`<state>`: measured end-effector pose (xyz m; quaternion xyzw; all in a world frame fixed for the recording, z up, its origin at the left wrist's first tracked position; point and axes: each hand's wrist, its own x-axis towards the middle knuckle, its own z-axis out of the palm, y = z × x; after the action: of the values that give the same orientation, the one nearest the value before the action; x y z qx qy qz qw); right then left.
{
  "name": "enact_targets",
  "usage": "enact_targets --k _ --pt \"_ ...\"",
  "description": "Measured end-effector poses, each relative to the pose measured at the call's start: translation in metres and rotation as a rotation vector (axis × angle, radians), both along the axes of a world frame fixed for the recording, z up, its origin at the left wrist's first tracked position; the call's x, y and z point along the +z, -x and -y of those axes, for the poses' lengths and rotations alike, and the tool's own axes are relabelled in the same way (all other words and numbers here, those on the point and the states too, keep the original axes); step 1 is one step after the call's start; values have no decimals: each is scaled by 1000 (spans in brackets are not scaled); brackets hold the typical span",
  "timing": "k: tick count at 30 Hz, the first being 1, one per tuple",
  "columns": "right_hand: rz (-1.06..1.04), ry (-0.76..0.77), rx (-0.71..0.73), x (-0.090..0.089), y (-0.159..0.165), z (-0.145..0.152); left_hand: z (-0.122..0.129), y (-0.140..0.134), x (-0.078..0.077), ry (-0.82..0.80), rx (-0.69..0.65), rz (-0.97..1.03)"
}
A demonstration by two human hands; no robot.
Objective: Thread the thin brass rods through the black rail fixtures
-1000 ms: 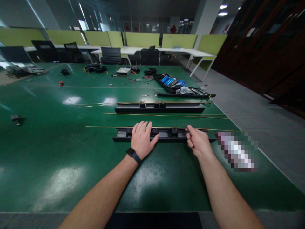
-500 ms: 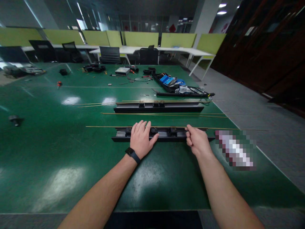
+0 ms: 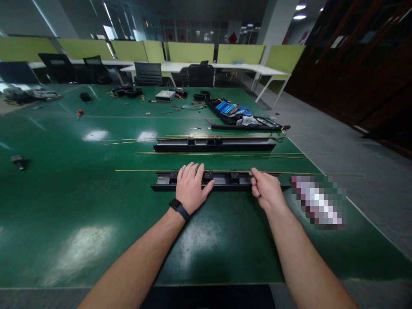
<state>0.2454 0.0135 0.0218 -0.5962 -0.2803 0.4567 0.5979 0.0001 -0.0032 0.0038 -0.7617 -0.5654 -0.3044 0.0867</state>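
A black metal channel [image 3: 222,187] lies lengthwise in front of me, with dark blocks [image 3: 233,177] seated along its inside. My left hand [image 3: 192,186] rests palm down across it, fingers stretched out and thumb apart, hiding part of the channel and one of the blocks. Along its far edge runs a long, thin brass-coloured rod [image 3: 144,171], which sticks out past both ends. My right hand [image 3: 266,187] is closed near the channel's right end, with thumb and forefinger pinched at the rod. The other fingers are curled under.
Farther back lies a second black channel [image 3: 212,148], with more thin rods [image 3: 222,154] in front of and on it. Beyond are a black tray [image 3: 222,112] of blue items and a white box [image 3: 165,96]. A pixelated object [image 3: 317,201] sits at right on the green table [image 3: 80,206].
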Motion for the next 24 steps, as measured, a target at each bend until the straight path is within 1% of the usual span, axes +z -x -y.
enact_targets --k 6,12,15,24 --pt "-2 -17 -18 -1 -1 1 0 -1 2 4 3 7" --pt "30 22 21 3 0 1 0 -1 1 4 -2 8" --pt "36 18 35 3 0 1 0 0 0 0 4 5" --pt "-27 -3 -4 -1 0 0 -1 0 0 -1 0 -3"
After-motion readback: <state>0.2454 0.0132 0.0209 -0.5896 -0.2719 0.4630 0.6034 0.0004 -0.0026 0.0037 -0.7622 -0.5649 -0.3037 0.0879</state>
